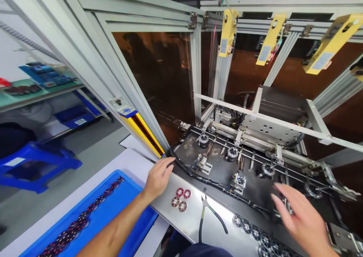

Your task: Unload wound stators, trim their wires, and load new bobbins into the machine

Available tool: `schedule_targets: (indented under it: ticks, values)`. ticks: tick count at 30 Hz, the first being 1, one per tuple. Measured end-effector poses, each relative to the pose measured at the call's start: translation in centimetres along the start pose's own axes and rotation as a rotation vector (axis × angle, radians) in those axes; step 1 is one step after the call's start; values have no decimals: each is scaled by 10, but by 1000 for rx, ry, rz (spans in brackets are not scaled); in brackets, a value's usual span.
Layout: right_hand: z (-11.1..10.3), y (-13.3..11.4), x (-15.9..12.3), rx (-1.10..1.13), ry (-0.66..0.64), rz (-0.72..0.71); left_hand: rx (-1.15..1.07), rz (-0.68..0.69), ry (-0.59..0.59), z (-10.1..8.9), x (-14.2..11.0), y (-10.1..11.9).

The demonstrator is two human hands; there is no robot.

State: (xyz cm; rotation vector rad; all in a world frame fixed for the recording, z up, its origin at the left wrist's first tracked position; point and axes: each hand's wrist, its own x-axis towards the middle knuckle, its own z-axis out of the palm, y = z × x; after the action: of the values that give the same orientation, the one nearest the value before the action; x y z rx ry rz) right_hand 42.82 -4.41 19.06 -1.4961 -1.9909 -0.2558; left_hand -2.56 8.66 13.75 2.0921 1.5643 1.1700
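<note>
My left hand (158, 177) hovers at the left end of the metal ledge (193, 223), thumb and fingers apart, with nothing visible in it. Just right of it lies a small group of round, red-and-dark motor stators (183, 206). Diagonal cutters (206, 206) with dark green handles rest beside them, handles spread toward me. My right hand (303, 215) is over the right side of the black machine bed (218, 166), thumb and fingers apart. It partly hides a small metal fixture (287, 204). Several silver round parts (256, 233) line the ledge to its left.
A blue tray (119, 177) with rows of stators (81, 221) sits at left. Round-headed stations (232, 154) and small clamps (238, 183) occupy the bed. A white bar (283, 124) crosses behind. A yellow light curtain (144, 132) lines the left post. Yellow units (227, 34) hang above.
</note>
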Motion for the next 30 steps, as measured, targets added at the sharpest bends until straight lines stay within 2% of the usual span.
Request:
schedule_targets:
  ticks: [1,3,5,8,10,12,14,19,25,30]
  values:
    - [24,-8,42,46,-84,-120,4,49,-40,2,22,1]
    - [82,-24,118,97,-217,-253,30,126,-95,9,62,2]
    - [142,-39,175,120,-349,-348,72,180,-132,21,93,1]
    - [215,-54,220,118,-475,-386,136,234,-188,39,119,-5]
    - [245,-59,229,120,-525,-365,167,260,-236,51,126,-10]
    - [261,-60,228,130,-562,-315,190,279,-290,62,128,-15]
    - [267,-58,223,139,-593,-229,206,293,-343,73,129,-21]
    - [275,-48,214,122,-651,154,231,331,-492,94,130,-29]
    - [303,-34,244,194,-802,604,315,352,-621,106,133,-22]
    - [305,-29,257,332,-770,787,382,349,-656,108,135,-13]
